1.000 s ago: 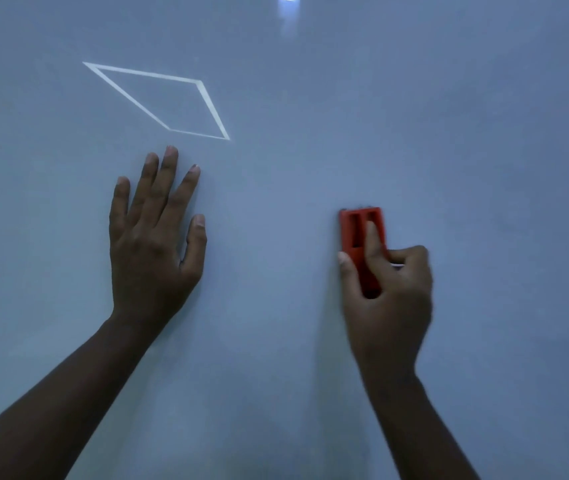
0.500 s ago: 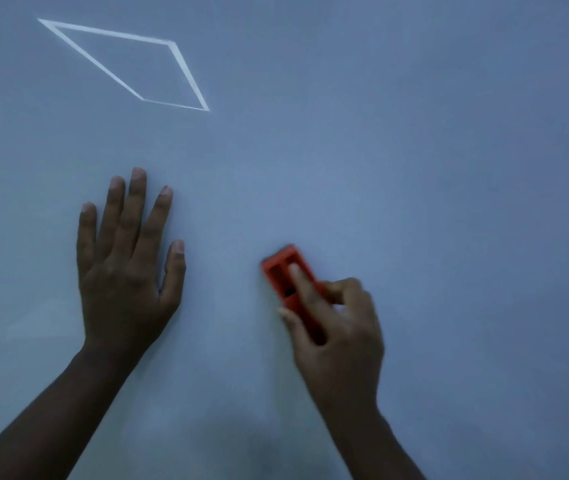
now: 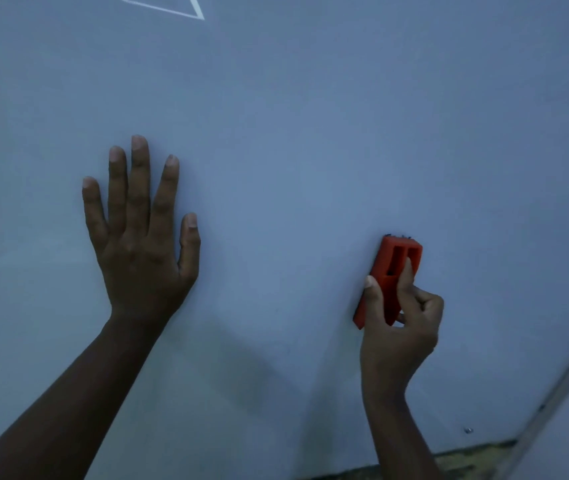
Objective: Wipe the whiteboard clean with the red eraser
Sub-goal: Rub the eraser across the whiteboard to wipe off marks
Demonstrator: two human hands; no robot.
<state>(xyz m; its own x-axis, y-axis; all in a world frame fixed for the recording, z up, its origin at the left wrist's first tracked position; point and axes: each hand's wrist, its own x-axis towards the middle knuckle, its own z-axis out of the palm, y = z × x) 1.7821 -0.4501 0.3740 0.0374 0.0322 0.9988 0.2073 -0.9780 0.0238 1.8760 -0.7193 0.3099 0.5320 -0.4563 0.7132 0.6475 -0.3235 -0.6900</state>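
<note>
The whiteboard [image 3: 310,116] fills the view, dim and bluish. My right hand [image 3: 402,327] grips the red eraser [image 3: 385,271] at lower right, thumb on its left side and forefinger on its back, holding it against the board. A few dark specks sit at the eraser's top edge. My left hand [image 3: 141,233] lies flat on the board at centre left, fingers spread and straight. The lower corner of a white outlined shape [image 3: 186,10] shows at the top edge.
The board's metal frame edge [image 3: 560,393] runs diagonally at lower right. A dark rough strip [image 3: 466,459] shows under the board's bottom edge.
The eraser and my right hand have swung from centre back toward the right and turned more upright. The view has dropped, so the white shape slid up to the top edge.
</note>
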